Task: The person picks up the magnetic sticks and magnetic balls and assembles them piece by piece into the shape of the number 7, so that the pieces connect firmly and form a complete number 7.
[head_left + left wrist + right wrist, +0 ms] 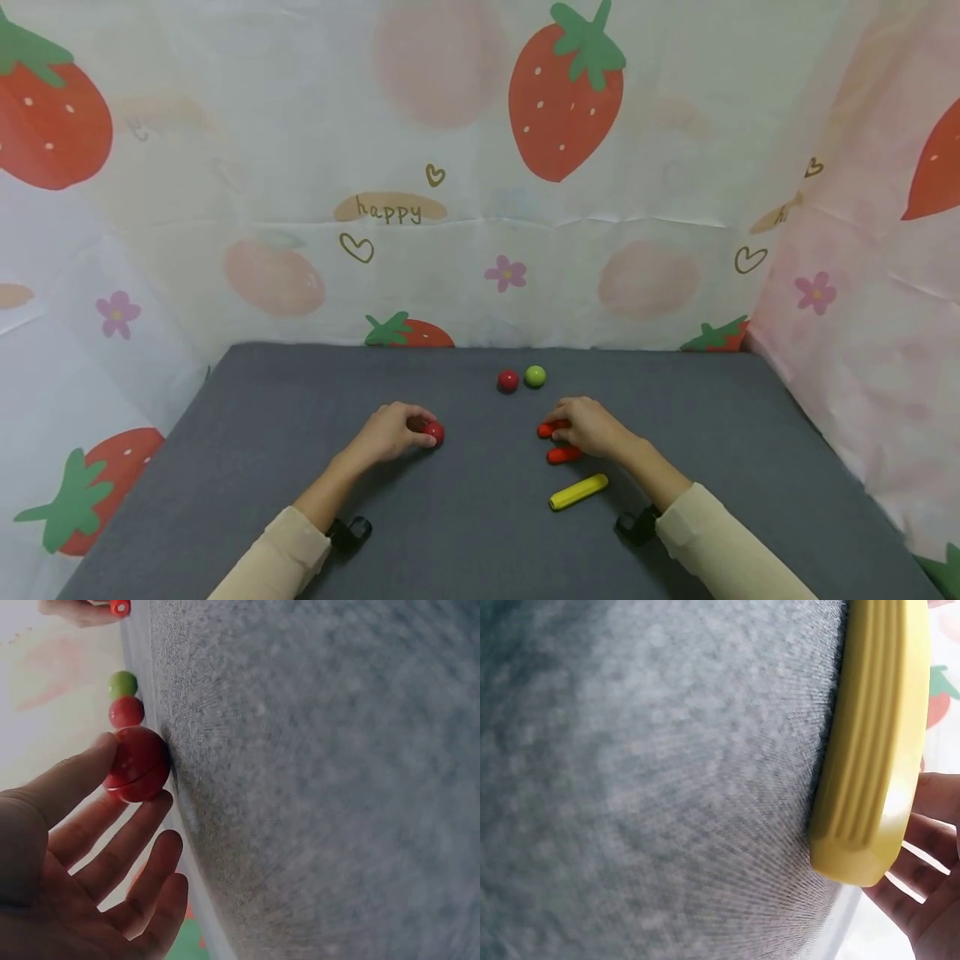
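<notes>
My left hand (pixel 393 432) pinches a shiny red ball (pixel 138 765) between thumb and fingertips, at the cloth surface. A thin seam line runs around this ball. On the other side, my right hand (pixel 588 423) holds a short red stick-like piece (pixel 549 430) with thumb and fingers, which partly cover it. A second red piece (pixel 562 455) lies just nearer, under the edge of that hand. Closer still is a yellow ribbed, handle-like bar (pixel 578 492); in the right wrist view it hides part of the right fingers (pixel 934 796).
Another red ball (pixel 507 381) and a green ball (pixel 535 376) sit side by side farther back, between the hands. Dark grey cloth (pixel 480 542) covers the table. A strawberry-printed curtain (pixel 465 167) stands behind it and at both sides.
</notes>
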Available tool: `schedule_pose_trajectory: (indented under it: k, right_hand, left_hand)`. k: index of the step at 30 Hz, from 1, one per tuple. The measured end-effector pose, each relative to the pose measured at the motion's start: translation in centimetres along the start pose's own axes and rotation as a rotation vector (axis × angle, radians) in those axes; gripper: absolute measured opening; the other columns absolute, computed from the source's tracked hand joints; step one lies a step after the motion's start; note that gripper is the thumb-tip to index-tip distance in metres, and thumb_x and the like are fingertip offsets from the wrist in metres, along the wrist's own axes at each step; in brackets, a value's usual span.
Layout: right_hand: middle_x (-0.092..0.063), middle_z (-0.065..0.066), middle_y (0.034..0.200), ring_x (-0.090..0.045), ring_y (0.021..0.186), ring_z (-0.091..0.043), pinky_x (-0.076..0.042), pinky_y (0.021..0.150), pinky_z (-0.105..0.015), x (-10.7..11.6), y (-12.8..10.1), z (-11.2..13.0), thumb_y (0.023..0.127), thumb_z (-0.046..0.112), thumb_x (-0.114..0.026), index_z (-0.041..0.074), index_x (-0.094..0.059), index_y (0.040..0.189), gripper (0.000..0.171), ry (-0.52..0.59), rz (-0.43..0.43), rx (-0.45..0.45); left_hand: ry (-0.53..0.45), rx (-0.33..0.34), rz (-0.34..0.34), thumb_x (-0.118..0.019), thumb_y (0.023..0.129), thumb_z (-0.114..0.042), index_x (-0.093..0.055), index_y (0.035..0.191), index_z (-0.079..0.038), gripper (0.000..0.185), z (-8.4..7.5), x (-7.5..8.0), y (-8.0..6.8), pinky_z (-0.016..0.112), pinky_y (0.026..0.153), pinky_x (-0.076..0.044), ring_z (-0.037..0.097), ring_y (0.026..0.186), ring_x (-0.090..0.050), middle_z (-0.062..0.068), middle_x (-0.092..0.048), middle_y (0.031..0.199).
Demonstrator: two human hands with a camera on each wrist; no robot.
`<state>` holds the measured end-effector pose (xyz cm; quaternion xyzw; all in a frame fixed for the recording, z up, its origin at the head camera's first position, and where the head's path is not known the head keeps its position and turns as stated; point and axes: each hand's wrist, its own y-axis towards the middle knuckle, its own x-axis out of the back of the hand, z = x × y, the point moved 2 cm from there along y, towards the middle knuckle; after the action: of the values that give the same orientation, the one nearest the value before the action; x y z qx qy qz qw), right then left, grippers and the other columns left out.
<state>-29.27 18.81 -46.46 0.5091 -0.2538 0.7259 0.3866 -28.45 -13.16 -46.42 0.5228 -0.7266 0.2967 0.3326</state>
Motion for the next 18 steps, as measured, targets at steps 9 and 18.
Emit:
schedule_pose_trajectory:
  k: [9,18]
  right_hand:
    - [-0.068,-0.004,0.100,-0.062,0.090,-0.019,-0.053,0.078,-0.034,0.18,0.14,-0.04,0.090,0.010,-0.068,0.007,-0.073,0.110,0.020,0.002,0.009,-0.016]
    - [-0.067,-0.002,0.095,-0.060,0.084,-0.015,-0.049,0.073,-0.029,0.74,0.68,0.30,0.091,0.013,-0.068,0.008,-0.073,0.109,0.020,-0.001,0.022,-0.008]
  left_hand:
    - [0.028,0.001,-0.014,-0.079,0.082,-0.022,-0.073,0.112,-0.011,0.032,-0.23,-0.17,0.00,0.044,0.088,-0.049,0.023,0.098,-0.064,0.005,-0.073,0.105]
    - [0.059,-0.022,-0.047,-0.079,0.082,-0.022,-0.073,0.111,-0.010,0.032,-0.24,-0.26,-0.16,0.049,0.093,-0.046,0.026,0.099,-0.065,0.006,-0.073,0.105]
